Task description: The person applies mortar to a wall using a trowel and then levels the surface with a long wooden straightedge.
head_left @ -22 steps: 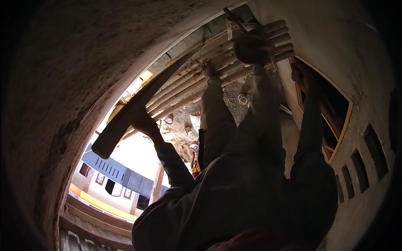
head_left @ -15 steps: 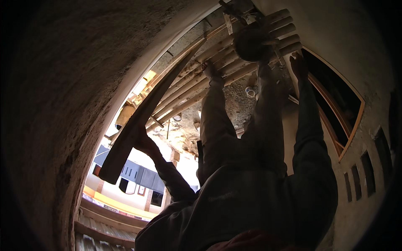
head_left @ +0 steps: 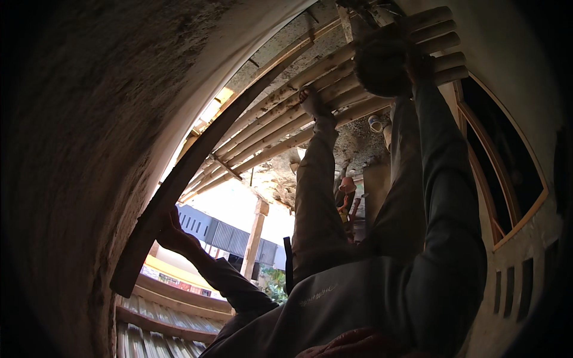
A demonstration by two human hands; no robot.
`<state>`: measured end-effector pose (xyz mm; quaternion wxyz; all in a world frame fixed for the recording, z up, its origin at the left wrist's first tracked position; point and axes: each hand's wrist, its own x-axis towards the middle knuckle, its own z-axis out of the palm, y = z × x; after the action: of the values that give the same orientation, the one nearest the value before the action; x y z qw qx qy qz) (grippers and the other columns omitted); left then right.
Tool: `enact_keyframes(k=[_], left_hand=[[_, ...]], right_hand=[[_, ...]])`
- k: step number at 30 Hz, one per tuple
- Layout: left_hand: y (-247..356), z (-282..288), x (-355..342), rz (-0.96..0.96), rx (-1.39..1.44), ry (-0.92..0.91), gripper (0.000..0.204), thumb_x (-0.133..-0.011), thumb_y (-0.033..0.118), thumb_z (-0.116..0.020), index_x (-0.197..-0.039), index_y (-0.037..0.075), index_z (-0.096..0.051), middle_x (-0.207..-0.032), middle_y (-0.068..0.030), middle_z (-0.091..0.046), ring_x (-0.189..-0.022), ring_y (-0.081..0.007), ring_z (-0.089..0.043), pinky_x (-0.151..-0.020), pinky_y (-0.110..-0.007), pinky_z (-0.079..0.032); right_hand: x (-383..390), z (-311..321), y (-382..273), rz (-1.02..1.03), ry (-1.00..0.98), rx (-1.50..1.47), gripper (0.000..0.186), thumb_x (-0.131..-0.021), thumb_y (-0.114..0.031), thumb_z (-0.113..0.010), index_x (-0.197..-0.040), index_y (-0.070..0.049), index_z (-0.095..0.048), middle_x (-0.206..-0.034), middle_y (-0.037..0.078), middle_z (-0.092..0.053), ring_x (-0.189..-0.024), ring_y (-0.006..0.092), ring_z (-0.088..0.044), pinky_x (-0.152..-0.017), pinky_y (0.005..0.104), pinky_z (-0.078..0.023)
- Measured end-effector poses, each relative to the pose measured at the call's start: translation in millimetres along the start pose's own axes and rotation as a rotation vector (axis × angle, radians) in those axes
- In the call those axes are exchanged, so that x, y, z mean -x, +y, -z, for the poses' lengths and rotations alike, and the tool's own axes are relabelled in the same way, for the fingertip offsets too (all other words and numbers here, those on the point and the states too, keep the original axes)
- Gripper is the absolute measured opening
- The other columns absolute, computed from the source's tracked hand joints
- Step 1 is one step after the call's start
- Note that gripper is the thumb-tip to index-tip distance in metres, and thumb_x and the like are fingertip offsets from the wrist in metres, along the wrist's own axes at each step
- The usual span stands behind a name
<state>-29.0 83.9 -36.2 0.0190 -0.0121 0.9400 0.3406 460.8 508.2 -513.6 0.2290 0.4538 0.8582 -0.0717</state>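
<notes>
A long dark wooden board point(head_left: 203, 155) slants along the wall, from the scaffold poles down to the lower left. My left hand point(head_left: 178, 237) is closed on its edge near the lower end, with part of the fingers hidden behind it. My right arm stretches forward, and my right hand point(head_left: 420, 67) is at the rim of a dark round container point(head_left: 382, 67). Shadow hides how its fingers lie there. The container, whose inside is too dim to make out, is at the pole platform point(head_left: 352, 95), by my feet; one bare foot point(head_left: 311, 101) stands on the poles.
A rough plastered wall point(head_left: 77, 149) curves up on my left. On the right is a wood-framed window opening point(head_left: 507, 167). Far below, a person in an orange hat point(head_left: 347, 185) and a small pail point(head_left: 375, 123) show through gaps. A wooden post point(head_left: 255, 232) and corrugated sheets point(head_left: 161, 340) lie lower left.
The board's lower end has shifted down and left, toward the wall, with my left hand on it. My right hand has moved left from beside the window to the round container's rim.
</notes>
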Motion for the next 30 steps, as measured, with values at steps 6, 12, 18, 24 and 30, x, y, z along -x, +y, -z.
enact_keyframes(k=[6, 12, 18, 24, 30], left_hand=[[26.7, -14.1, 28.0, -0.072, 0.079, -0.137, 0.038, -0.098, 0.016, -0.068, -0.126, -0.009, -0.061, -0.124, -0.0238, -0.066, -0.113, -0.0362, -0.068, -0.103, -0.045, -0.058], [13.5, -5.8, 51.0, -0.124, 0.198, -0.156, 0.045, -0.096, 0.018, -0.072, -0.130, -0.009, -0.059, -0.130, -0.0227, -0.063, -0.119, -0.0357, -0.064, -0.107, -0.044, -0.053], [-8.7, 37.2, 69.4, 0.017, 0.123, -0.087, 0.049, -0.092, 0.007, -0.075, -0.135, -0.006, -0.056, -0.132, -0.0199, -0.062, -0.118, -0.0286, -0.062, -0.102, -0.040, -0.053], [-27.6, 9.6, 28.6, -0.018, 0.075, -0.208, 0.041, -0.093, 0.005, -0.073, -0.130, -0.006, -0.060, -0.126, -0.0180, -0.065, -0.112, -0.0271, -0.065, -0.101, -0.038, -0.054], [-22.5, -97.7, 23.2, -0.377, 0.131, -0.181, 0.039, -0.095, 0.008, -0.073, -0.130, -0.004, -0.061, -0.120, -0.0133, -0.067, -0.111, -0.0240, -0.062, -0.097, -0.038, -0.052]], right_hand=[[-3.2, -13.1, -2.2, -0.138, -0.274, -0.184, 0.050, -0.102, -0.033, -0.056, -0.146, -0.010, -0.049, -0.146, 0.017, -0.053, -0.129, 0.0376, -0.053, -0.108, 0.0540, -0.041], [19.5, -50.0, -15.8, -0.059, 0.291, 0.101, 0.049, -0.107, -0.034, -0.043, -0.148, -0.009, -0.048, -0.145, 0.019, -0.054, -0.131, 0.0372, -0.053, -0.107, 0.0532, -0.042], [47.8, 118.6, -5.5, -0.088, -0.404, -0.242, 0.052, -0.105, -0.036, -0.048, -0.152, -0.015, -0.042, -0.137, 0.020, -0.059, -0.112, 0.0396, -0.065, -0.091, 0.0544, -0.053], [71.8, 163.4, 31.1, 0.040, -0.424, -0.135, 0.037, -0.098, -0.031, -0.059, -0.131, -0.014, -0.061, -0.133, 0.017, -0.062, -0.110, 0.0390, -0.066, -0.088, 0.0533, -0.056], [121.8, 157.1, 34.1, 0.466, 0.071, -0.177, 0.062, -0.089, -0.029, -0.070, -0.146, -0.011, -0.051, -0.144, 0.019, -0.055, -0.130, 0.0383, -0.057, -0.093, 0.0495, -0.055]])
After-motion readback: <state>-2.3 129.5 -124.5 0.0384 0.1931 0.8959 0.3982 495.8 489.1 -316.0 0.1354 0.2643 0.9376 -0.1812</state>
